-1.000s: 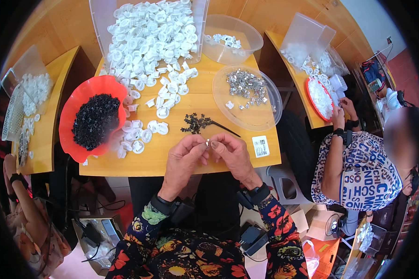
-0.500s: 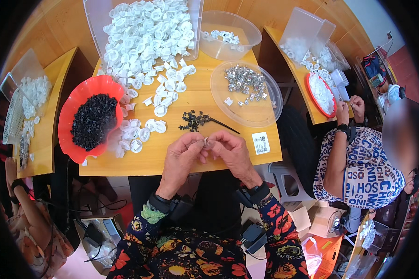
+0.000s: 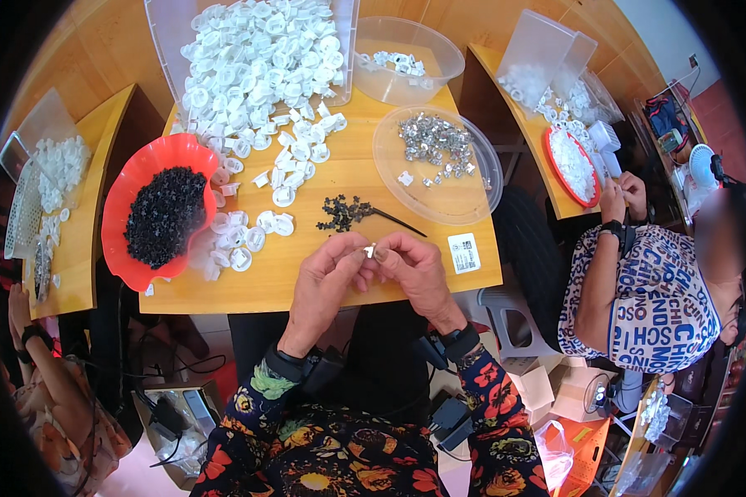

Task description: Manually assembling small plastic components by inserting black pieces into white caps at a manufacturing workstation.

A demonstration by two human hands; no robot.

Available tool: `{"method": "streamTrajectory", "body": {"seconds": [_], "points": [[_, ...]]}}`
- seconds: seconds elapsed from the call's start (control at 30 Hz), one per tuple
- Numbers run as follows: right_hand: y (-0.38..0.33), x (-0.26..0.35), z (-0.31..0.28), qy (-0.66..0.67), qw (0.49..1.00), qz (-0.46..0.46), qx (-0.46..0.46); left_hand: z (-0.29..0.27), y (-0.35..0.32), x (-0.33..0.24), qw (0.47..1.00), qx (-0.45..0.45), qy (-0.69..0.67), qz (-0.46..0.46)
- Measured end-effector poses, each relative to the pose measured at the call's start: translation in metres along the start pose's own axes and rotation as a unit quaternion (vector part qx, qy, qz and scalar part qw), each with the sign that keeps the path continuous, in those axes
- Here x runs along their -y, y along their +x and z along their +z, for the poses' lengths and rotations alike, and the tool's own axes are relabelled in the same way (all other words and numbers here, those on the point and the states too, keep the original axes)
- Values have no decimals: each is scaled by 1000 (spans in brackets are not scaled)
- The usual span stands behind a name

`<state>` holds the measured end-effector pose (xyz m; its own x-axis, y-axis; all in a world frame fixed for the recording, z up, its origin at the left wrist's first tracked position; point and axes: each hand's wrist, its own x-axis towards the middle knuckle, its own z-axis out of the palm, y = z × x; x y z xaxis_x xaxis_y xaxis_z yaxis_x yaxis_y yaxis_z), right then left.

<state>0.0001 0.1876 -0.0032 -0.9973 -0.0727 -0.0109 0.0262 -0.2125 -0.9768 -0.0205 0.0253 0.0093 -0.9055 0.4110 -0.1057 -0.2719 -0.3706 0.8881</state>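
Small white part, pinched between left hand and right hand, hands together; wooden table; red bowl; neighbouring tables occupied.

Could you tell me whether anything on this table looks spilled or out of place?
Yes: white caps have spilled out of the clear tray across the table toward the red bowl. Both hands, left hand and right hand, pinch one small part.

Head-worn fisheye, looking steeply down, wooden table close below
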Motion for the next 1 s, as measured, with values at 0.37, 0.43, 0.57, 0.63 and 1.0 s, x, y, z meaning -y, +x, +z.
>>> {"method": "streamTrajectory", "body": {"seconds": [0.37, 0.43, 0.57, 0.63, 1.0], "points": [[-2, 0, 0, -69, 998, 2, 10, -12, 3, 6, 996, -7, 92, 5], [-3, 2, 1, -31, 999, 5, 14, -13, 4, 6, 998, 1, 66, -4], [-3, 0, 0, -34, 999, 7, 5, -12, 4, 3, 999, 3, 48, -7], [-3, -1, -1, -24, 1000, 0, 6, -11, 4, 2, 999, 8, 34, -18], [-4, -1, 0, 8, 1000, 4, -27, -12, 5, 7, 999, 10, -39, -6]]}}
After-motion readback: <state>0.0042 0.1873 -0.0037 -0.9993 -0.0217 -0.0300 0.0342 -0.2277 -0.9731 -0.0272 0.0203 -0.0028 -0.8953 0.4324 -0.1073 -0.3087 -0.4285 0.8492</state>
